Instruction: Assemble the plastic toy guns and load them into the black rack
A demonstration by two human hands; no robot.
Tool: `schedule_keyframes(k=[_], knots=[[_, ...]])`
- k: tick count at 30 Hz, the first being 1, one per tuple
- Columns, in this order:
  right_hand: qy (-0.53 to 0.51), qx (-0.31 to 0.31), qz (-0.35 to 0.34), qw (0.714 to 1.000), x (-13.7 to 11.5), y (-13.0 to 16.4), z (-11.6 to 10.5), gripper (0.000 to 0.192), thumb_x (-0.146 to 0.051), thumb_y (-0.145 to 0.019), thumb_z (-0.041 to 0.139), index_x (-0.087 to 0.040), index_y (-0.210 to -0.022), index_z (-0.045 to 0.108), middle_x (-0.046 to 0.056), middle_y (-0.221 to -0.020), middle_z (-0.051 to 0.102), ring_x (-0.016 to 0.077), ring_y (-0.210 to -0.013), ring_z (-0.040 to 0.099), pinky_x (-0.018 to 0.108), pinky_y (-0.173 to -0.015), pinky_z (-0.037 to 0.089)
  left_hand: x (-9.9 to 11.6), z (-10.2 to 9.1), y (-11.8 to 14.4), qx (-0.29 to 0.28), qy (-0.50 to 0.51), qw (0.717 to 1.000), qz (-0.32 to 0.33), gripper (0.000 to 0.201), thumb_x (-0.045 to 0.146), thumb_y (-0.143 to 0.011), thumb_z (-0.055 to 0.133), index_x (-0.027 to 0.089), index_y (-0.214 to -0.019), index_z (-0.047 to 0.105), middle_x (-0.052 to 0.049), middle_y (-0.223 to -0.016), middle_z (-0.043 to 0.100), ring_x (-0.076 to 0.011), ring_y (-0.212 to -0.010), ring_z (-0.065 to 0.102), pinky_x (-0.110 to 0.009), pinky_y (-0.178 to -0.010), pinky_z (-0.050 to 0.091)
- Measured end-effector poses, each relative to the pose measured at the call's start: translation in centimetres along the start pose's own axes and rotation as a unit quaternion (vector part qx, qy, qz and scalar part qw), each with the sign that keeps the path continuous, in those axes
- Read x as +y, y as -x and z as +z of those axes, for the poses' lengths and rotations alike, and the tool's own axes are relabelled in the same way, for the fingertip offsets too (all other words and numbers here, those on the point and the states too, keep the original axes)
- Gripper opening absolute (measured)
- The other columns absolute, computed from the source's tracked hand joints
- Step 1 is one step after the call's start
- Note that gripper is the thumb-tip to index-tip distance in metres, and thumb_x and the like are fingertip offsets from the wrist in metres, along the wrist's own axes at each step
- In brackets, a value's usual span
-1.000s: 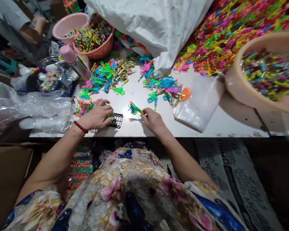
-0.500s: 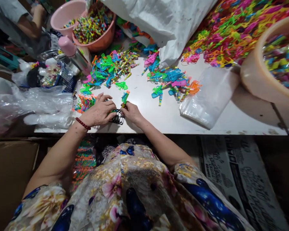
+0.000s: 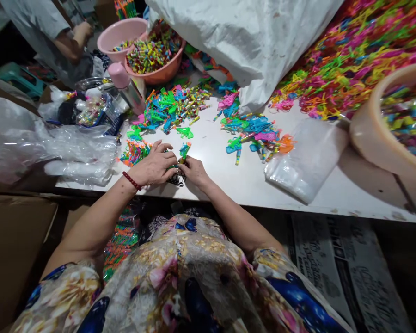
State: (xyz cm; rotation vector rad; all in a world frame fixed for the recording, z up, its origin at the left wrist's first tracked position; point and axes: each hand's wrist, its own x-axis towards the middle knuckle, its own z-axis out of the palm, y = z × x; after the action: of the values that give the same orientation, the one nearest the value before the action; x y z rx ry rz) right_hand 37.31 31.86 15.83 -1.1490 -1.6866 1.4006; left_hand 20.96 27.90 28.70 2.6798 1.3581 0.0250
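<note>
Near the table's front edge, my left hand (image 3: 155,165) curls over a small black plastic rack (image 3: 177,179), its thumb along the rack's near side. The fingers hide most of the rack. My right hand (image 3: 195,172) meets it from the right, thumb and fingertips pinched on a small green and blue plastic toy piece (image 3: 185,150) with an orange tip. That piece stands upright over the rack; its lower end is hidden by the fingers. Just beyond my left hand lies a pile of small orange, green and pink toy parts (image 3: 134,151).
Green and blue toy pieces (image 3: 251,128) lie across the white table (image 3: 215,180). A clear plastic bag stack (image 3: 303,162) is on the right, beside a large tub (image 3: 367,120). At the back stand a pink-capped bottle (image 3: 125,88) and an orange basin (image 3: 156,69). A co-worker's arm (image 3: 74,44) shows far left.
The camera view has shifted, so everything sits lower and further right. My right hand has drawn closer to my left, and less of the toy piece's lower end shows.
</note>
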Motion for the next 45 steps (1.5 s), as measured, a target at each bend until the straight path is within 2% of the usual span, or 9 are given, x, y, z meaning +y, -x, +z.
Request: schedule_keyframes(k=[4, 6, 12, 18, 23, 28, 33, 39, 45], knots=[[-0.205, -0.036, 0.090, 0.974, 0.4, 0.0, 0.0, 0.021, -0.032, -0.073, 0.074, -0.018, -0.084, 0.062, -0.003, -0.069, 0.063, 0.0127, -0.062, 0.061, 0.028, -0.065, 0.053, 0.0, 0.0, 0.1, 0.002, -0.005, 1.000, -0.001, 0.030, 0.037, -0.097, 0.044, 0.020, -0.099, 0.069, -0.008, -0.100, 0.068, -0.0326, -0.128, 0.044, -0.060, -0.118, 0.020], [-0.257, -0.044, 0.099, 0.960, 0.6, 0.0, 0.0, 0.029, -0.035, -0.067, 0.080, -0.018, -0.083, 0.062, -0.003, -0.069, 0.063, 0.0121, -0.061, 0.062, 0.027, -0.063, 0.053, 0.0, 0.1, 0.2, 0.003, -0.005, 1.000, 0.000, 0.030, 0.038, -0.097, 0.044, 0.021, -0.098, 0.069, -0.008, -0.098, 0.068, -0.0325, -0.128, 0.044, -0.060, -0.118, 0.019], [-0.266, -0.038, 0.096, 0.958, 0.7, 0.0, -0.1, 0.031, -0.037, -0.065, 0.080, -0.019, -0.082, 0.062, -0.004, -0.068, 0.061, 0.0105, -0.061, 0.060, 0.025, -0.060, 0.051, -0.1, 0.1, 0.2, 0.003, 0.012, 1.000, -0.008, 0.029, 0.038, -0.097, 0.045, 0.021, -0.099, 0.069, -0.008, -0.100, 0.068, -0.0319, -0.129, 0.043, -0.060, -0.118, 0.017], [-0.301, -0.039, 0.101, 0.947, 0.0, -0.1, -0.8, 0.038, -0.040, -0.066, 0.080, -0.021, -0.095, 0.061, -0.001, -0.082, 0.065, 0.0115, -0.069, 0.060, 0.027, -0.069, 0.052, 0.0, 0.1, 0.2, 0.009, 0.015, 1.000, -0.006, 0.028, 0.037, -0.096, 0.046, 0.022, -0.101, 0.070, -0.007, -0.101, 0.069, -0.0324, -0.130, 0.042, -0.061, -0.119, 0.017], [-0.216, -0.003, 0.072, 0.974, 0.2, -0.4, -1.5, 0.032, -0.038, -0.071, 0.074, -0.021, -0.095, 0.060, 0.000, -0.080, 0.066, 0.0154, -0.075, 0.061, 0.031, -0.074, 0.051, 0.0, 0.1, 0.1, 0.001, 0.017, 1.000, -0.006, 0.029, 0.037, -0.095, 0.046, 0.021, -0.098, 0.070, -0.008, -0.101, 0.068, -0.0337, -0.130, 0.043, -0.063, -0.119, 0.016], [-0.045, -0.042, -0.026, 0.998, 0.1, -0.7, -1.6, 0.014, -0.031, -0.079, 0.062, -0.019, -0.086, 0.064, 0.003, -0.086, 0.069, 0.0177, -0.081, 0.062, 0.034, -0.082, 0.050, 0.0, 0.0, 0.0, -0.001, 0.023, 1.000, -0.009, 0.027, 0.036, -0.094, 0.048, 0.023, -0.102, 0.071, -0.008, -0.101, 0.068, -0.0341, -0.130, 0.043, -0.065, -0.119, 0.015], [0.050, -0.087, -0.103, 0.990, -0.3, -1.5, -0.8, 0.012, -0.022, -0.080, 0.059, -0.019, -0.090, 0.065, 0.005, -0.092, 0.070, 0.0187, -0.084, 0.064, 0.031, -0.083, 0.049, 0.0, 0.0, 0.0, -0.005, 0.024, 1.000, -0.010, 0.029, 0.038, -0.094, 0.048, 0.023, -0.107, 0.070, -0.008, -0.103, 0.069, -0.0344, -0.132, 0.042, -0.065, -0.119, 0.015], [0.205, -0.133, -0.113, 0.963, -0.8, -2.3, -0.2, 0.011, -0.025, -0.079, 0.069, -0.017, -0.087, 0.069, 0.006, -0.090, 0.071, 0.0209, -0.081, 0.063, 0.028, -0.074, 0.046, 0.1, 0.1, 0.1, -0.005, 0.012, 1.000, -0.012, 0.033, 0.040, -0.095, 0.047, 0.021, -0.112, 0.068, -0.009, -0.110, 0.068, -0.0350, -0.134, 0.040, -0.064, -0.121, 0.014], [0.251, -0.158, -0.129, 0.946, -1.2, -3.0, -0.5, 0.011, -0.024, -0.079, 0.071, -0.017, -0.087, 0.072, 0.006, -0.088, 0.073, 0.0214, -0.081, 0.064, 0.026, -0.071, 0.044, 0.0, 0.1, 0.2, -0.002, 0.000, 1.000, -0.007, 0.034, 0.042, -0.095, 0.048, 0.020, -0.115, 0.065, -0.010, -0.112, 0.066, -0.0341, -0.134, 0.040, -0.062, -0.120, 0.017]])
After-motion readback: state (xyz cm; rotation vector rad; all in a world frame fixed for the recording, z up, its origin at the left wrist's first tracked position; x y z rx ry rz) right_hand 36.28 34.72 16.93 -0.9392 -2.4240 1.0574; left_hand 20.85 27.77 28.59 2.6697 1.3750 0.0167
